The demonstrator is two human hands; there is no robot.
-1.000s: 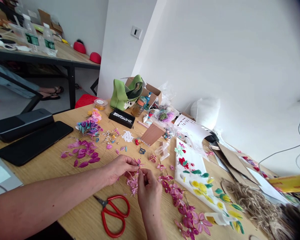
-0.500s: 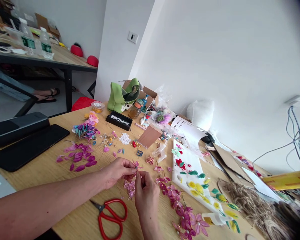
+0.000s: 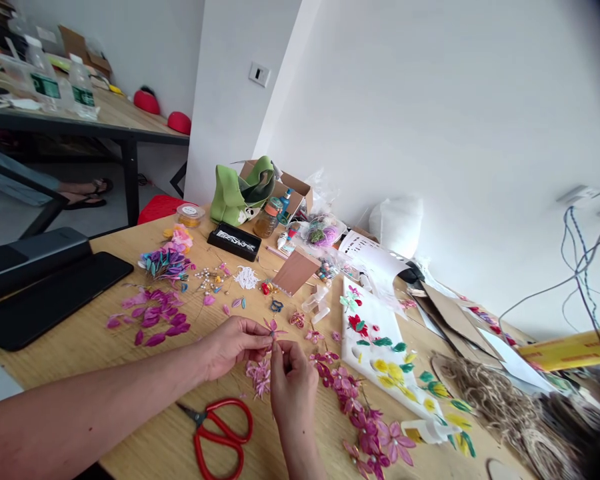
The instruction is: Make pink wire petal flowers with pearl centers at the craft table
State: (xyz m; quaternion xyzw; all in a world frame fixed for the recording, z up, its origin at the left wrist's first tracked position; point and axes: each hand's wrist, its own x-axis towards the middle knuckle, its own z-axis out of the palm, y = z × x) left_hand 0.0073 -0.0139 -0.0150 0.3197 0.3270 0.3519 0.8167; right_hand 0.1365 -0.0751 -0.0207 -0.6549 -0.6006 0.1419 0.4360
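Between the fingertips of both hands is a small pink flower [image 3: 273,328], its petals spread above them. My left hand [image 3: 237,347] pinches it from the left side. My right hand [image 3: 294,380] is closed at its base, thumb and forefinger pressed together. Just beneath the hands lies a cluster of light pink petals [image 3: 259,377]. Red-handled scissors [image 3: 223,430] rest on the wooden table [image 3: 155,407] below my left forearm. Loose magenta petals [image 3: 155,313] are spread to the left, and a row of finished pink flowers [image 3: 363,420] runs down the right of my right hand.
A white foam board [image 3: 375,327] holds red, green and yellow pieces. Farther back stand a green bag [image 3: 240,193], a black tray [image 3: 234,241] and a jar [image 3: 266,223]. A black phone-like slab [image 3: 55,300] lies left. Behind, a person's feet show under another table [image 3: 125,120].
The whole view has shifted slightly, so the things on the table appear a little farther left. The pink flower's petals show more openly above my fingertips; both hands keep their hold.
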